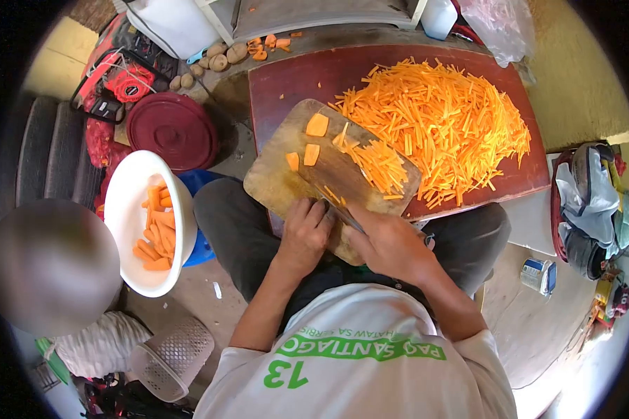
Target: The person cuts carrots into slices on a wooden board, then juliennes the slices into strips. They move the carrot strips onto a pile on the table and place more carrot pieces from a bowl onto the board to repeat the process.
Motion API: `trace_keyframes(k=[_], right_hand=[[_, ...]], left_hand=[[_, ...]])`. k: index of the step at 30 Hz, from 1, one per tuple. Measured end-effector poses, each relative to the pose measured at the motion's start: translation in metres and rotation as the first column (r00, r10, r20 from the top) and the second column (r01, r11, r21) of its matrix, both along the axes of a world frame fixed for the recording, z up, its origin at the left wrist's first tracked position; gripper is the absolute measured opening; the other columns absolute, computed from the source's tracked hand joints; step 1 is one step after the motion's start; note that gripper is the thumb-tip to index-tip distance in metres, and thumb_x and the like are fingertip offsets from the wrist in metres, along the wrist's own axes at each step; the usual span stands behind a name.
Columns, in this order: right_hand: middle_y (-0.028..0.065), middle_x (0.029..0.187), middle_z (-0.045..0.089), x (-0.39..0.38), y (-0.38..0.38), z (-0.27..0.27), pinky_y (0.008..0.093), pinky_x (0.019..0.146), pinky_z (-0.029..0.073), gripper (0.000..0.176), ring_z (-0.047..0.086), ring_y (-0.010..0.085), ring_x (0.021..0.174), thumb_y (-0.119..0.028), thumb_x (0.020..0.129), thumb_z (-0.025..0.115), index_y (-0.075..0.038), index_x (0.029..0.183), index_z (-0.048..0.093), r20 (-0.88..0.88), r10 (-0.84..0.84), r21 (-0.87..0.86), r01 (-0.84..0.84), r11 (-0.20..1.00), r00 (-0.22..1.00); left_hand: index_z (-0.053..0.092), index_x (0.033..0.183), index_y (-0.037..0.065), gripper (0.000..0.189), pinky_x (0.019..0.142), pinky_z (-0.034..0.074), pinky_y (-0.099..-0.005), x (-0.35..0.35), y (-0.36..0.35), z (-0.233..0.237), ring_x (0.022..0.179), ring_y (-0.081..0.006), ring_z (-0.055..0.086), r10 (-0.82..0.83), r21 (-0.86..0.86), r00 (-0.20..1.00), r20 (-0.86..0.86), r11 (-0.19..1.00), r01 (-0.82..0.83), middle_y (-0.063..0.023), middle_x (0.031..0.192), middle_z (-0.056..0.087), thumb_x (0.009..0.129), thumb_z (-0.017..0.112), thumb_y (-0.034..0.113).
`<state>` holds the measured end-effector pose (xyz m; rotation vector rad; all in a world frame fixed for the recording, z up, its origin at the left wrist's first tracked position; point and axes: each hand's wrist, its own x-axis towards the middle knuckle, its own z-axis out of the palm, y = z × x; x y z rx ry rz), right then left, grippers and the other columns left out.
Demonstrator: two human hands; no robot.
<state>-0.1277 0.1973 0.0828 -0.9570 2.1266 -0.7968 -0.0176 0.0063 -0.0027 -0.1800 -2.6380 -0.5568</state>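
Observation:
My right hand [391,244] grips a knife [344,214] whose blade lies on the near part of a wooden cutting board [286,183] resting on my lap. My left hand [306,230] sits just left of the blade, fingers curled down on a carrot piece of which only a few orange strips [330,195] show. Farther up the board lie three flat carrot slices [317,126] and a small heap of cut carrot sticks [381,164].
A dark red table [286,77] beyond the board bears a large pile of carrot sticks [440,115]. A white bowl [122,209] of carrot chunks sits at left beside another person [49,265]. A red lid [171,129], potatoes [220,59], a plastic basket [175,356] and a bag [587,202] surround me.

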Motion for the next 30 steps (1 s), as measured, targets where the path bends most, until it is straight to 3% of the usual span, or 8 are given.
trace_keyframes(k=[3,6,9,12,18,21,24,30], right_hand=[[0.0309,0.091,0.073,0.008,0.030,0.000,0.0641,0.076,0.056,0.031,0.073,0.0537,0.088,-0.027,0.108,0.067,-0.001,0.124,0.063,-0.268,-0.018,-0.325,-0.072,0.943,0.963],[0.0308,0.089,0.072,0.016,0.035,-0.010,0.0638,0.073,0.055,0.030,0.072,0.0543,0.084,-0.028,0.108,0.066,-0.001,0.122,0.063,-0.234,-0.051,-0.370,-0.040,0.928,0.971],[0.0307,0.100,0.073,0.011,0.009,-0.009,0.0616,0.080,0.054,0.030,0.070,0.0537,0.093,-0.025,0.107,0.068,-0.001,0.123,0.063,-0.118,-0.023,-0.087,0.013,0.996,0.993],[0.0314,0.105,0.073,0.002,-0.002,-0.005,0.0612,0.085,0.054,0.029,0.070,0.0533,0.099,-0.023,0.106,0.068,0.000,0.124,0.063,0.023,-0.037,-0.083,0.039,0.996,0.999],[0.0345,0.106,0.072,0.017,0.037,0.007,0.0612,0.088,0.055,0.029,0.071,0.0537,0.102,-0.022,0.107,0.068,0.000,0.124,0.063,-0.243,-0.006,-0.273,-0.063,0.960,0.970],[0.0319,0.107,0.073,0.020,0.016,-0.012,0.0600,0.087,0.055,0.029,0.070,0.0541,0.100,-0.021,0.106,0.069,0.000,0.125,0.064,-0.072,-0.067,-0.228,0.049,0.972,0.995],[0.0320,0.108,0.073,0.007,0.004,-0.001,0.0593,0.087,0.054,0.030,0.070,0.0542,0.100,-0.022,0.105,0.070,0.000,0.125,0.065,-0.014,-0.039,-0.040,0.038,0.998,0.999],[0.0289,0.099,0.074,0.022,0.035,-0.005,0.0562,0.085,0.055,0.034,0.072,0.0508,0.097,-0.023,0.107,0.068,0.001,0.132,0.066,-0.119,-0.050,-0.269,0.016,0.963,0.992]], left_hand=[[0.078,0.103,-0.004,0.027,0.085,0.054,-0.0466,0.000,0.004,-0.001,0.098,-0.0348,0.064,0.019,-0.004,0.999,-0.029,1.000,-0.020,-0.0161,0.104,0.068,0.079,0.074,0.008],[0.077,0.104,-0.004,0.028,0.085,0.054,-0.0465,0.001,0.003,-0.003,0.097,-0.0347,0.064,0.022,-0.010,0.999,-0.046,1.000,-0.022,-0.0160,0.104,0.068,0.079,0.075,0.007],[0.077,0.105,-0.003,0.028,0.085,0.054,-0.0465,0.001,0.004,0.000,0.096,-0.0344,0.064,0.021,0.003,1.000,-0.006,1.000,-0.021,-0.0154,0.105,0.068,0.079,0.075,0.007],[0.077,0.105,-0.003,0.028,0.084,0.054,-0.0469,0.003,0.003,0.001,0.096,-0.0343,0.063,0.027,0.008,1.000,0.009,1.000,-0.027,-0.0147,0.104,0.068,0.079,0.075,0.007],[0.076,0.105,-0.002,0.030,0.084,0.054,-0.0481,0.005,0.007,-0.004,0.097,-0.0347,0.062,0.072,0.039,0.997,-0.014,0.997,-0.072,-0.0146,0.103,0.067,0.076,0.078,0.007],[0.076,0.104,-0.002,0.032,0.085,0.054,-0.0487,0.005,0.006,-0.006,0.097,-0.0353,0.063,0.061,0.054,0.998,-0.006,0.997,-0.061,-0.0149,0.103,0.067,0.074,0.080,0.005],[0.075,0.102,-0.002,0.031,0.086,0.054,-0.0492,0.004,0.006,-0.005,0.097,-0.0360,0.065,0.074,0.064,0.997,-0.020,0.995,-0.073,-0.0154,0.104,0.069,0.072,0.081,0.003],[0.075,0.102,-0.002,0.032,0.088,0.053,-0.0490,0.006,0.005,-0.004,0.097,-0.0355,0.066,0.078,0.057,0.995,-0.063,0.996,-0.074,-0.0153,0.105,0.072,0.070,0.082,0.002]])
